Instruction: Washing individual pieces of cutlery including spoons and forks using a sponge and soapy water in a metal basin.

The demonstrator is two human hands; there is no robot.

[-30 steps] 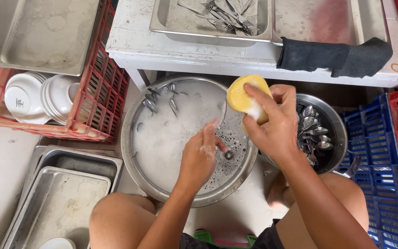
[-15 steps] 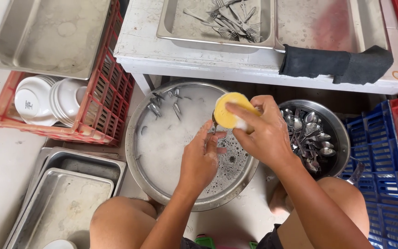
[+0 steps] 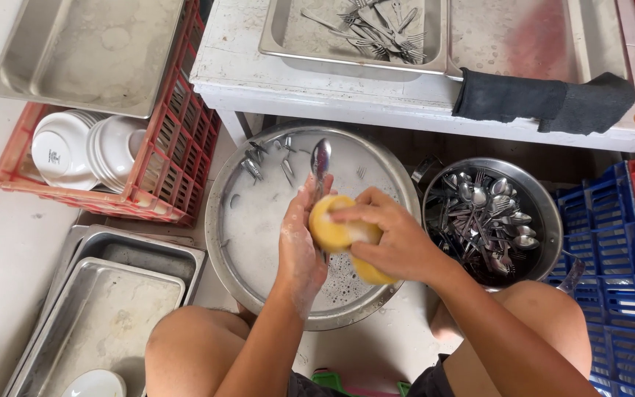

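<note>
A metal spoon [image 3: 321, 163] stands upright, bowl up, over a wide soapy steel basin [image 3: 229, 242], its handle clamped in the left hand [image 3: 301, 242]. The right hand [image 3: 391, 239] grips a yellow sponge [image 3: 339, 234] and presses it against the spoon's handle. A second ago the sponge was lifted clear and no spoon showed above the left hand; now hands and sponge have closed together on it, so scrubbing is under way. Beside the basin sits a pot of cutlery [image 3: 490, 217]; a red crate of white bowls [image 3: 90, 147] lies left
</note>
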